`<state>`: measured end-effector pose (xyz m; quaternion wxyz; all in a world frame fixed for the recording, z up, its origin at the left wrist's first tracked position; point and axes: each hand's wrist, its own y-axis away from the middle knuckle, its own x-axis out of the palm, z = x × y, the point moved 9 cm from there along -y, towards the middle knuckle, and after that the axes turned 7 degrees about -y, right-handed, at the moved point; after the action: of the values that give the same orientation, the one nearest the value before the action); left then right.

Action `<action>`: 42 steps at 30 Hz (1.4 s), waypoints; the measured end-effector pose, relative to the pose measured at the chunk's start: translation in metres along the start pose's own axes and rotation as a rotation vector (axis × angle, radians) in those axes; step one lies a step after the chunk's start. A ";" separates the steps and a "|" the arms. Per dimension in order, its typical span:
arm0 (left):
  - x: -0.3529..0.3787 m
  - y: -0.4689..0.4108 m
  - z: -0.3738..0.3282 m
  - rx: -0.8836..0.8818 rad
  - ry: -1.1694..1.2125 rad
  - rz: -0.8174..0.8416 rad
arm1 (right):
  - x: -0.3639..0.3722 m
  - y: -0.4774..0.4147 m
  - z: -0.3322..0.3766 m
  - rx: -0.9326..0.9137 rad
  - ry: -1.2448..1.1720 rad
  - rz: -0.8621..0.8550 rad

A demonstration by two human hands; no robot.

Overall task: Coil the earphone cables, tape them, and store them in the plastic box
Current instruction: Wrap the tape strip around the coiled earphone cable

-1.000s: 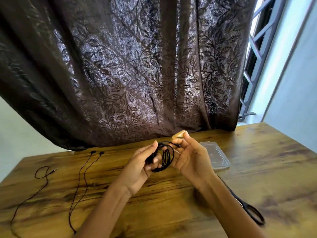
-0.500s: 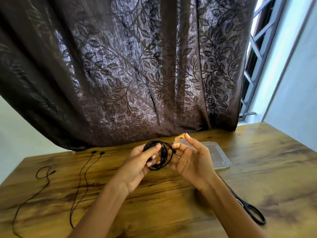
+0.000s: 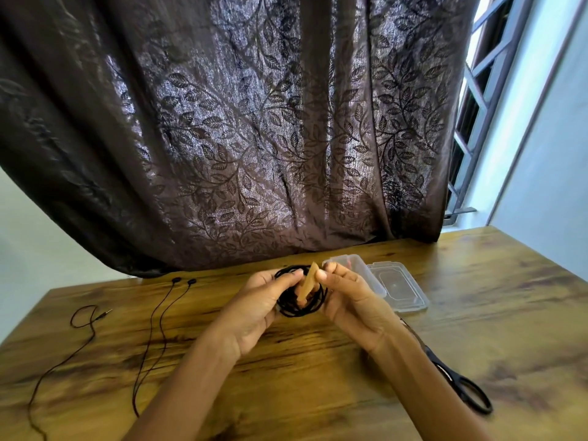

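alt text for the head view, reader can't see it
The left hand grips a coiled black earphone cable above a wooden table while the right hand pinches a tan tape strip against it. A clear plastic box and lid lie behind, scissors to the right, an uncoiled earphone to the left.

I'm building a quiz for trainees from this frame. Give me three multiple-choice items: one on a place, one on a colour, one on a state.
1. Where are the scissors? A) in a drawer B) on the table, right of the right hand C) on the floor
2. The tape strip is: A) blue B) tan C) white
3. The earphone at table left is: A) uncoiled B) coiled C) taped
Key: B, they lie beside that arm; B, tan against the black coil; A, its cable trails loose.
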<state>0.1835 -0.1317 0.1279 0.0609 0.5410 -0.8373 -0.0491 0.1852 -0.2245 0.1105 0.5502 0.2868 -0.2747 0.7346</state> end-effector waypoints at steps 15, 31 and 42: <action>0.005 0.004 0.008 -0.249 0.296 0.079 | -0.006 -0.001 -0.011 0.007 -0.066 0.027; 0.002 0.005 -0.006 -0.022 -0.087 -0.078 | -0.007 0.016 -0.001 0.024 0.003 -0.134; -0.004 0.007 -0.010 0.002 -0.139 -0.126 | 0.016 0.057 0.082 -0.923 0.950 -0.521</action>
<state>0.1801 -0.1252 0.1383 -0.0013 0.5881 -0.8038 -0.0894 0.1366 -0.2874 0.1733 0.8334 -0.2704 -0.2106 0.4336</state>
